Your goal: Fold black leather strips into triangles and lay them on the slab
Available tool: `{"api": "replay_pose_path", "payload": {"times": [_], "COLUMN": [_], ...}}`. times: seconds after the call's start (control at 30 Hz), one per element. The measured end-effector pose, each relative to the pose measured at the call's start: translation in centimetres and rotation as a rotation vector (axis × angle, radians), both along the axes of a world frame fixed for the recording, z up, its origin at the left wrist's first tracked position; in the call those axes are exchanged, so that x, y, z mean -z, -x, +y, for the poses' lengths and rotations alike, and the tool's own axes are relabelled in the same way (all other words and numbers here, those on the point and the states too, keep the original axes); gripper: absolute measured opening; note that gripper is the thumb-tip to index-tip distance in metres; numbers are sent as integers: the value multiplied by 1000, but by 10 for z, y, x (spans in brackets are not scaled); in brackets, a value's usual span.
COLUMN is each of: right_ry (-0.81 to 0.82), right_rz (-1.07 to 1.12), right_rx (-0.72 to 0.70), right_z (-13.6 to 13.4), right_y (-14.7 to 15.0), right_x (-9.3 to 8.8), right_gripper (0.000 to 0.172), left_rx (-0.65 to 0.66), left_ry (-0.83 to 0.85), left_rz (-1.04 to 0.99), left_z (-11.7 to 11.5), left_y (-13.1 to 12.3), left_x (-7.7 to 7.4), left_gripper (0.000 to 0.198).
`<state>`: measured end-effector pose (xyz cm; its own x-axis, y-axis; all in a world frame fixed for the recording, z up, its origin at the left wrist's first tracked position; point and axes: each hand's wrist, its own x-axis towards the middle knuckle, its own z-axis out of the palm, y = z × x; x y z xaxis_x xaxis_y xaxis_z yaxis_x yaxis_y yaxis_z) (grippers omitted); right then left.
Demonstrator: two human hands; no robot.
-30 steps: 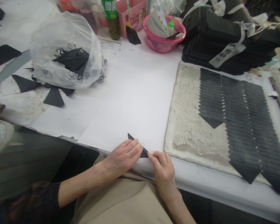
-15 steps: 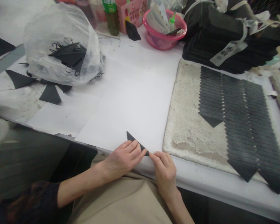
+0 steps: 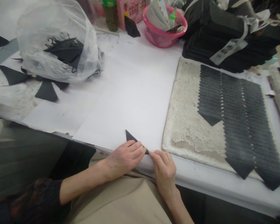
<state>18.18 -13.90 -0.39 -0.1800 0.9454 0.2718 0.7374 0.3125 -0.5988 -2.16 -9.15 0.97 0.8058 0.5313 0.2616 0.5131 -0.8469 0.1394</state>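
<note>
A small black pointed piece (image 3: 131,137), like leather or fabric, lies at the front edge of the white-covered table. My left hand (image 3: 127,156) lies over it, fingers together, pressing and gripping its long edge. Its far left tip sticks out past my fingers, and the part beneath them is hidden. At the right end, my right hand (image 3: 164,166) pinches the piece's corner between thumb and forefinger. The two hands' fingertips almost meet there.
To the right, a pale worn board (image 3: 189,124) carries overlapping rows of black pieces (image 3: 235,115). A pink basin (image 3: 164,35) and a tied black stack (image 3: 224,37) stand behind. At left sits a clear plastic bag (image 3: 58,59) with black pieces, others (image 3: 46,91) lying loose nearby.
My left hand's fingers have slid slightly right along the black piece, closer to the right hand. The right hand keeps its pinch. The view has shifted a little.
</note>
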Motion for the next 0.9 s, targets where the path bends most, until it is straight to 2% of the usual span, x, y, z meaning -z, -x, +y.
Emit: {"api": "replay_pose_path", "payload": {"times": [0.17,0.6,0.9], "right_ry": [-4,-100,-80], "right_rz": [-4,-28,-57], "right_rx": [37,-11,-16], "right_z": [-1,-8,-8], "right_y": [-1,-7,-5], "right_x": [1,12,7], "right_gripper": [17,30,31], "left_rx": [-2,4,11], "left_ry": [32,12,-12], "left_rz": [13,52,77], "left_z": [0,-4,-4], "left_y": [0,2,2], "left_x": [0,0,1], "left_gripper": [28,33,33]}}
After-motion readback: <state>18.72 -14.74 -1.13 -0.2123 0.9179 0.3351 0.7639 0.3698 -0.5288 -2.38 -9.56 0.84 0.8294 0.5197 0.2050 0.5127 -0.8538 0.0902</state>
